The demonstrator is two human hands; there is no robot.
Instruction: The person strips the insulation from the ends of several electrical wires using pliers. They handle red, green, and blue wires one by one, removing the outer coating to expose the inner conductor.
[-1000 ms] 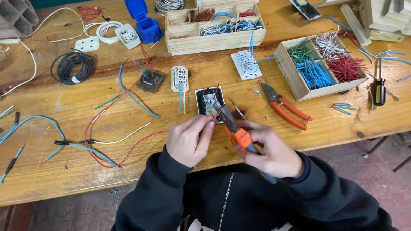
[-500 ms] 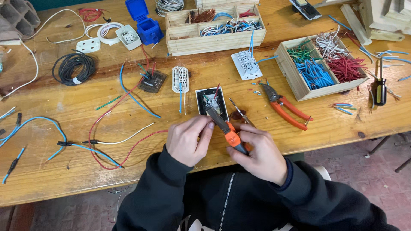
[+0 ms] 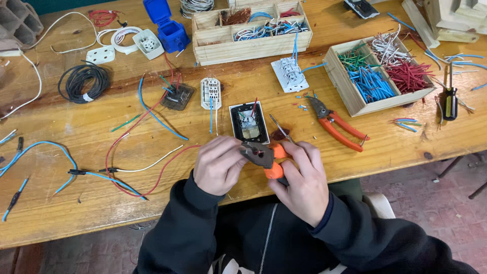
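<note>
At 9 o'clock on the wooden bench [image 3: 61, 213], loose blue and red wires [image 3: 127, 152] lie spread out, with a black cable coil [image 3: 83, 81] further off at 10 o'clock.

The left hand [image 3: 219, 166] sits at the centre, its grip narrow: thumb and fingertips pinch at the dark nose of the orange-handled pliers [image 3: 266, 158]. What they hold there is too small to identify (probably a short wire end). The right hand [image 3: 303, 182] wraps the orange handles, its grip closed around them.

At 12 o'clock from the hands, just beyond the pliers, the black-framed switch module [image 3: 248, 122] lies face up with wires showing inside. A thin screwdriver [image 3: 280, 129] lies just beside it at 1 o'clock.

A second pair of orange pliers [image 3: 336, 123] rests at 2 o'clock, unused. Beyond it stands a wooden tray [image 3: 350, 96] of sorted green, blue, white and red wire pieces.

To do this step well, hold the piece steady near the pliers' nose, squeeze the handles gradually, and keep the fingertips clear of the closing edges.
</note>
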